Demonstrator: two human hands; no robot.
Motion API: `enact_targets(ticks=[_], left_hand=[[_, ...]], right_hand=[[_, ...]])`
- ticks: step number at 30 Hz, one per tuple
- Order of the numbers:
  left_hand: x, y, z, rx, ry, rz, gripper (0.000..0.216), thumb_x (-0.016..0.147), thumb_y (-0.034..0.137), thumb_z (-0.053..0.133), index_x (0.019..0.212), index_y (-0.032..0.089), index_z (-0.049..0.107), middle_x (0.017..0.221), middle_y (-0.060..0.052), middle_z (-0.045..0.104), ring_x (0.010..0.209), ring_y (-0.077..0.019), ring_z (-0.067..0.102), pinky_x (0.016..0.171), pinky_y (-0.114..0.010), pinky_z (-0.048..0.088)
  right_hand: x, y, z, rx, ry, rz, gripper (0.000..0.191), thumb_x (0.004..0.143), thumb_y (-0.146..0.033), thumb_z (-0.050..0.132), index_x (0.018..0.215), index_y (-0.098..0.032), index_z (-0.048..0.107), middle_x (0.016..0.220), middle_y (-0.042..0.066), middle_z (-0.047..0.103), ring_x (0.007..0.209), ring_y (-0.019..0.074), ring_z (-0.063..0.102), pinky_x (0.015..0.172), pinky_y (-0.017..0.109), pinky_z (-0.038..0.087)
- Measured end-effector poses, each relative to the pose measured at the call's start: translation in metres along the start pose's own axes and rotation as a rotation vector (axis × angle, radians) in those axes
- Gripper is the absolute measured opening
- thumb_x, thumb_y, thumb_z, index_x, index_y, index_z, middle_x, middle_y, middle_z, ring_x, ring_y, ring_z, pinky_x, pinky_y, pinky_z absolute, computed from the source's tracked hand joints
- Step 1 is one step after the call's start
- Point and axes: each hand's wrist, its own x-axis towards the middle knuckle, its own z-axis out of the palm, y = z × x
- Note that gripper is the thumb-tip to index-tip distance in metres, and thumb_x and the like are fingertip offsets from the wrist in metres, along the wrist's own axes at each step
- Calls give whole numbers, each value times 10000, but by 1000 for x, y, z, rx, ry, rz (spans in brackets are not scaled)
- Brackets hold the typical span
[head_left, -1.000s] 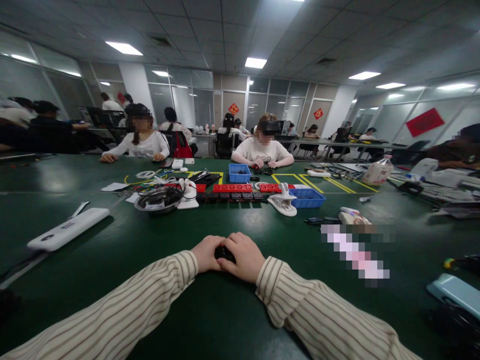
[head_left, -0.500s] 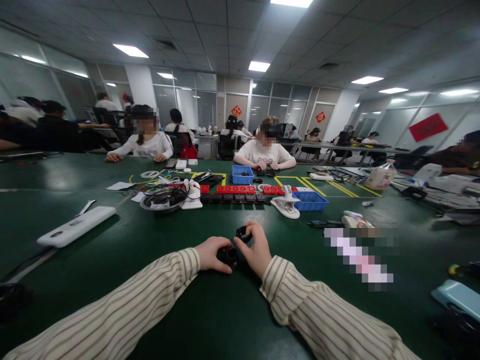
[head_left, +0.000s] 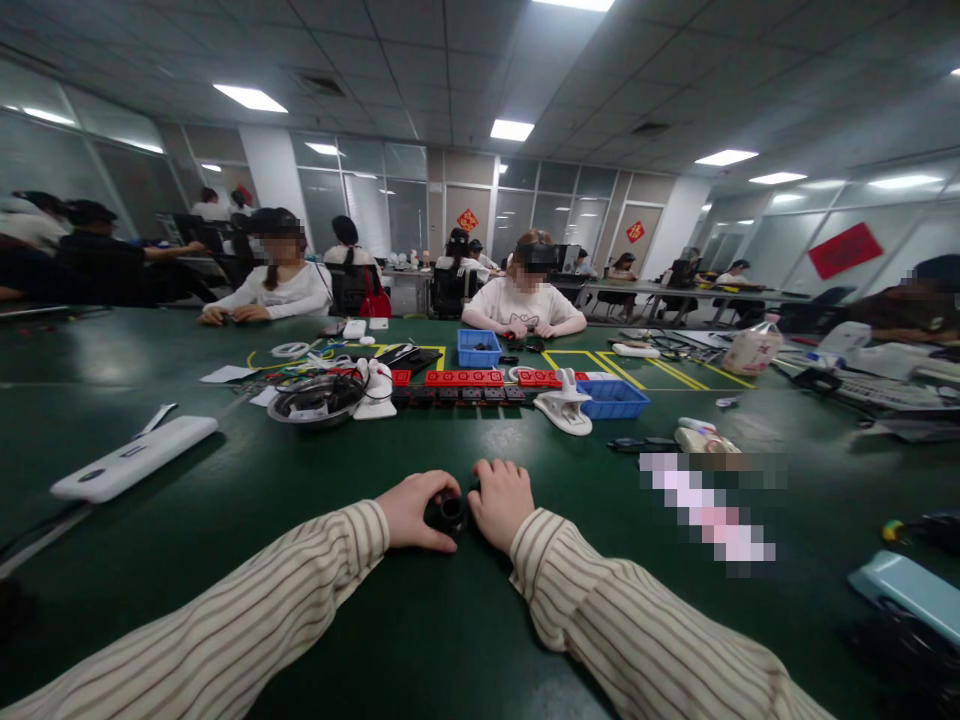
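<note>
Our left hand (head_left: 411, 512) curls round a hollow black cylindrical piece (head_left: 451, 512) just below the centre of the frame, thumb on the near side and fingers on the far side, pinching it between them. We see its round opening facing up toward us. Just to its right, our right hand (head_left: 504, 503) lies knuckles up with the fingers bent down toward the desk (head_left: 390, 640); a small dark patch shows by its fingertips, but we cannot tell whether the hand grips anything. The two hands are close together yet apart, and both our striped sleeves (head_left: 217, 630) reach in from the lower corners.

Beyond them, across the middle of the frame, we have a metal bowl (head_left: 322, 421) of black cables, a row of red blocks (head_left: 465, 378), and a white clip stand (head_left: 564, 408) beside a blue bin (head_left: 616, 406). A second blue bin (head_left: 480, 359) sits farther back, in front of a person in a white T-shirt (head_left: 521, 300). At the left of the frame we see a long white device (head_left: 142, 458).
</note>
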Motion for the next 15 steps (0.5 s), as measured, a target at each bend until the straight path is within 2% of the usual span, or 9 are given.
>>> enact_targets(ticks=[2,5,8,11,15], left_hand=[[0,0,-1,-35,49,25,656,469,364,796,1036,185,518,949,-27,555,851,-200,532,775,-310,423],[1,3,-5,10,69,96,534,525,376,781,985,199,577,933,-19,586,883,-205,540,825,-323,391],[3,12,-10,144,16,132,403,582,397,755,915,208,629,881,-19,622,866,-207,557,811,-324,377],[5,30,-15,293,-41,138,436,566,423,763,925,215,629,853,-26,644,853,-219,573,787,-331,381],[8,61,-18,478,-121,36,407,558,388,778,884,199,623,821,-41,667,839,-242,599,787,-355,386]], right_hand=[[-1,0,-1,-6,-14,-18,159,792,-289,444,869,-180,531,902,86,547,883,243,466,748,348,293],[0,1,-2,-18,-34,-41,172,818,-299,418,869,-182,533,918,85,540,885,237,460,738,340,295],[1,1,-2,-24,-51,-51,159,818,-276,422,877,-174,528,927,87,534,887,231,454,733,329,295],[1,2,-3,-29,-68,-64,165,823,-281,421,887,-169,524,930,91,529,878,227,452,719,318,300],[2,4,-1,-40,-88,-85,179,828,-305,420,895,-172,519,935,93,521,873,227,451,710,313,305]])
